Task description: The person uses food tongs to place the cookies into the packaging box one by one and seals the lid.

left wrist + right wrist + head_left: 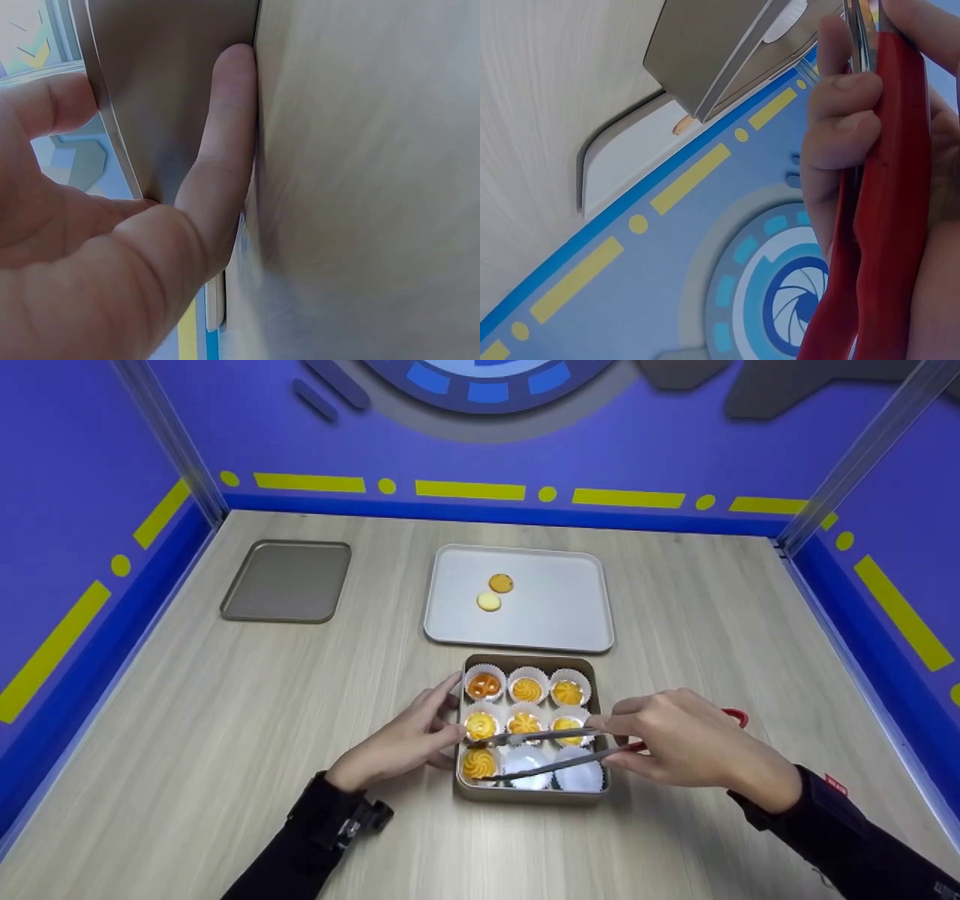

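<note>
A square metal tin (531, 793) sat on the wooden bench (187, 720) just in front of the person, holding nine white paper cups in three rows. Seven cups carried swirled yellow-orange cookies (526, 688); the back left one looked darker, like a glazed ring. The two front cups toward the right, among them the empty cup (525, 765), showed only white paper.

The left hand (409, 735) rested against the tin's left wall, its fingers (217, 150) straight and pressed flat on the metal, thumb at the rim. The right hand (679, 742) gripped a pair of tongs (555, 750) with red handles, fingers (840, 112) curled round them; the steel arms stood apart and reached leftward over the front two rows, tips near the left column.

Behind the tin lay a pale grey tray (570, 615) with two loose cookies (495, 592), one darker than the other. A brown tray (289, 581) lay farther left. No writing could be read anywhere.
</note>
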A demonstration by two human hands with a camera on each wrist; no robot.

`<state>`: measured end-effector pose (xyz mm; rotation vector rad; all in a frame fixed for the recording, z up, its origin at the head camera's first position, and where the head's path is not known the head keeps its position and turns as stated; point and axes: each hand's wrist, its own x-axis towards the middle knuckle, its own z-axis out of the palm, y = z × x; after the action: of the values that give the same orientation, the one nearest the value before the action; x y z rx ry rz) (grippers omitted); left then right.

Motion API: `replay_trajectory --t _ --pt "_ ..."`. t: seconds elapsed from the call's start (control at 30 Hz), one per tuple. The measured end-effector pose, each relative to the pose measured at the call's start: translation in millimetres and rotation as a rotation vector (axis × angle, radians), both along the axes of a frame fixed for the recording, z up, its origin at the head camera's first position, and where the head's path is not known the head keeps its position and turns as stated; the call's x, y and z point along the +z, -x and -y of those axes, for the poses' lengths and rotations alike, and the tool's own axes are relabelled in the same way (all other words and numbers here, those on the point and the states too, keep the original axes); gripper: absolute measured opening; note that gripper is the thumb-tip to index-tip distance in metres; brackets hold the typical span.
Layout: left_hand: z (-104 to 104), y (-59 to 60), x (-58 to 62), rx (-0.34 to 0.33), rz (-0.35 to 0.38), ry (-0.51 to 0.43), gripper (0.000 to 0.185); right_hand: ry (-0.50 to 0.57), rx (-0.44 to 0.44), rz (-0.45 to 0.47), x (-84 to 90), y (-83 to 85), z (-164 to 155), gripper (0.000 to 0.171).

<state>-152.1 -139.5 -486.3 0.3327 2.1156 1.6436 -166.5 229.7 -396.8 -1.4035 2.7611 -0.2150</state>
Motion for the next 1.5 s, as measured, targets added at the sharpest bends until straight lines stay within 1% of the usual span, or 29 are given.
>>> replay_trajectory --t 0.1,0.2,0.33,0.47,0.6,0.7,0.8,0.93,1.07,1.13,1.23,1.4,1.5 --pt "0 0.1 0.3 0.002 0.003 0.002 0.088 -0.004 -0.017 0.022 0.8 0.5 -1 0.041" --pt "0 0.0 0.4 -0.001 0.012 -0.008 0.089 0.002 -0.029 0.025 5.5 2.1 -3 0.042" --pt "0 -0.6 0.9 -0.007 -0.011 0.011 0.089 0.073 -0.053 0.023 17.1 10.0 -11 0.041" --pt "0 -0.6 0.6 -0.002 -0.011 0.009 0.089 0.165 -0.11 0.001 27.8 27.4 -17 0.04" --pt "1 -0.5 0.0 0.006 -0.008 0.022 0.089 0.194 -0.168 -0.05 30.8 50.2 -16 0.037" --pt "1 -0.8 -0.7 0.01 0.013 0.006 0.089 0.194 -0.211 -0.077 26.5 66.3 -12 0.034" --pt "1 -0.9 -1.5 0.01 0.035 -0.017 0.09 0.198 -0.258 -0.079 18.3 81.0 -8 0.034" --pt "0 -1.0 -0.8 0.009 0.031 -0.01 0.09 0.218 -0.325 -0.073 5.2 98.8 -3 0.041" --pt "0 -1.5 0.0 0.009 0.03 -0.002 0.09 0.215 -0.399 -0.058 -6.7 113.3 4 0.045" --pt "0 -1.4 0.2 0.008 0.021 0.012 0.09 0.202 -0.428 -0.04 -11.8 118.4 9 0.043" --pt "1 -0.9 0.1 0.008 0.005 0.034 0.09 0.182 -0.448 -0.01 -19.2 123.7 19 0.04" --pt "1 -0.4 -0.5 0.012 0.039 -0.01 0.091 0.14 -0.454 0.013 -30.2 130.6 36 0.035" --pt "0 -0.5 0.1 0.011 0.046 -0.013 0.091 0.123 -0.468 0.009 -34.9 135.1 42 0.032"
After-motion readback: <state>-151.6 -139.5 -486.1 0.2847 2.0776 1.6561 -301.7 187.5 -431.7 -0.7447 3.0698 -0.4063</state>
